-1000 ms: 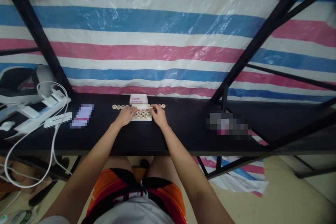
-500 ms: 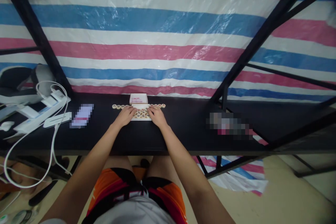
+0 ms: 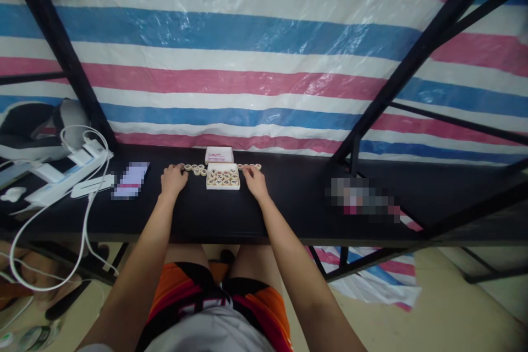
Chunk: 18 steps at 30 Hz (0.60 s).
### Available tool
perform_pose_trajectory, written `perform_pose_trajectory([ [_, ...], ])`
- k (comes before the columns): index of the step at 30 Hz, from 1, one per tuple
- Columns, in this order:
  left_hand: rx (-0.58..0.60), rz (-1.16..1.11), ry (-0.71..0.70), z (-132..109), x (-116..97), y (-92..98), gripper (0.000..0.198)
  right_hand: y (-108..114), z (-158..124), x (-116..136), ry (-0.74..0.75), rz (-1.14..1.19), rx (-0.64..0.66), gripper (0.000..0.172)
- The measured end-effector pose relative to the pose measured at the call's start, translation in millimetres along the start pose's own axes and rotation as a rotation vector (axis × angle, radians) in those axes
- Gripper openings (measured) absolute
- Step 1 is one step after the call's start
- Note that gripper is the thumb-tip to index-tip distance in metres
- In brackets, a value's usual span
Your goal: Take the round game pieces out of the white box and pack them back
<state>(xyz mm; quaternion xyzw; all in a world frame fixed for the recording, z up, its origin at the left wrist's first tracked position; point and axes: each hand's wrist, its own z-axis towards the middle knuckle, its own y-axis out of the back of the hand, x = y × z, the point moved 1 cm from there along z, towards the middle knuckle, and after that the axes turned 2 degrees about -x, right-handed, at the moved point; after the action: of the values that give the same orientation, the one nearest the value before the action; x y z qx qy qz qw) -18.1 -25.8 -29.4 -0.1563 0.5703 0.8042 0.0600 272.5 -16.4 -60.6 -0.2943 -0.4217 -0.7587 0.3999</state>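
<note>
Small round Chinese chess pieces with characters on top lie about a white open box [image 3: 223, 187], which holds several of them in rows. At the left end of the left group of pieces [image 3: 194, 168], my left hand [image 3: 173, 180] has its fingers curled down on an end piece, largely hidden under the fingertips. My right hand [image 3: 254, 180] reaches the right group of pieces [image 3: 258, 166], fingers bent together over one piece that they partly cover. Both hands rest low over the black table, one on each side of the box.
Behind the box stands its white lid [image 3: 219, 154]. To the left lie a blurred phone [image 3: 131, 180], a white power strip [image 3: 68, 176] and looping cables. A blurred item [image 3: 363, 198] sits at right. Black metal posts and a striped sheet [image 3: 231, 82] bound the table [image 3: 297, 203].
Both hands have moved outward from the box, left hand to the left and right hand slightly right. The pieces in the box and more of the left group now show.
</note>
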Motion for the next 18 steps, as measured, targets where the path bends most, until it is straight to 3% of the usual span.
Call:
perform_pose_trajectory([
  [7,-0.02,0.03,-0.011,4,-2,-1.6,0.043,3,-1,2,-0.07,0.001,0.045,0.024],
  [13,0.057,0.117,0.045,7,-5,2.8,0.038,4,-2,3,-0.088,-0.025,0.065,0.026],
  [18,-0.01,0.083,0.149,5,-3,9.4,0.027,-1,0,1,0.054,-0.042,0.056,0.028],
])
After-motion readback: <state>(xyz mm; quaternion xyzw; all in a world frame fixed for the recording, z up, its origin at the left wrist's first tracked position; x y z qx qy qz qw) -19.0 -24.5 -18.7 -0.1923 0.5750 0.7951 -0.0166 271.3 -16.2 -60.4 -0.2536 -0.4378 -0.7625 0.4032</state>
